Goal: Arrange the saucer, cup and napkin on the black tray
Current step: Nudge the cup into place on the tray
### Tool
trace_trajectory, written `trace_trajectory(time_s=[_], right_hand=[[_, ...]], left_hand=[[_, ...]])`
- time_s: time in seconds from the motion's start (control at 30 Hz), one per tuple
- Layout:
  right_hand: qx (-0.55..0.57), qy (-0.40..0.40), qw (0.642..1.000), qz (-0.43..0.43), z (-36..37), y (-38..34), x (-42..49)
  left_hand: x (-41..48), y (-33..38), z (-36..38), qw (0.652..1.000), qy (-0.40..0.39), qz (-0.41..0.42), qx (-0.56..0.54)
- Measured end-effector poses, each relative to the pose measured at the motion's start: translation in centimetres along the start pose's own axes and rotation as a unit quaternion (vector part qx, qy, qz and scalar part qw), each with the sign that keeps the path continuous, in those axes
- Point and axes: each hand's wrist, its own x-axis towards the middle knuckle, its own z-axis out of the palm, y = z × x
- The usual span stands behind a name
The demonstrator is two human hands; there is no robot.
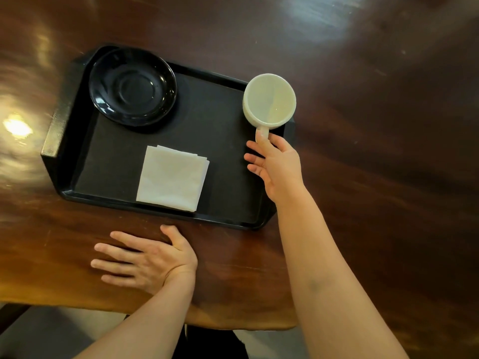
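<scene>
The black tray lies on the wooden table. A glossy black saucer sits in its far left corner. Near the tray's front edge lies a folded white napkin. My right hand pinches the handle of a white cup, which is empty and sits over the tray's far right corner; whether it rests on the tray or hangs above it is unclear. My left hand lies flat on the table in front of the tray, fingers spread, holding nothing.
The dark polished wooden table stretches to the right and beyond the tray. Its front edge runs just below my left wrist, with grey floor under it.
</scene>
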Motion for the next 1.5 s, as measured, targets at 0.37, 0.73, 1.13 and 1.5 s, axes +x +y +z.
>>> trace_trajectory(time_s=[0.37,0.73,1.13,1.5], right_hand=[[-0.144,0.053,0.982,-0.107,1.1,2.3,-1.1],[-0.143,0.048,0.984,-0.099,1.6,2.1,-0.3],[-0.288,0.055,0.944,-0.151,3.2,5.5,-3.9],[-0.346,-0.028,0.912,-0.217,13.7,1.5,0.1]], left_hand=[[-0.7,2.2,-5.5,0.993,-0.116,-0.013,-0.008],[-0.5,2.5,-6.5,0.991,-0.136,-0.016,-0.017],[-0.4,2.7,-7.1,0.988,-0.152,-0.022,-0.013],[-0.5,2.9,-7.0,0.987,-0.156,-0.02,0.018]])
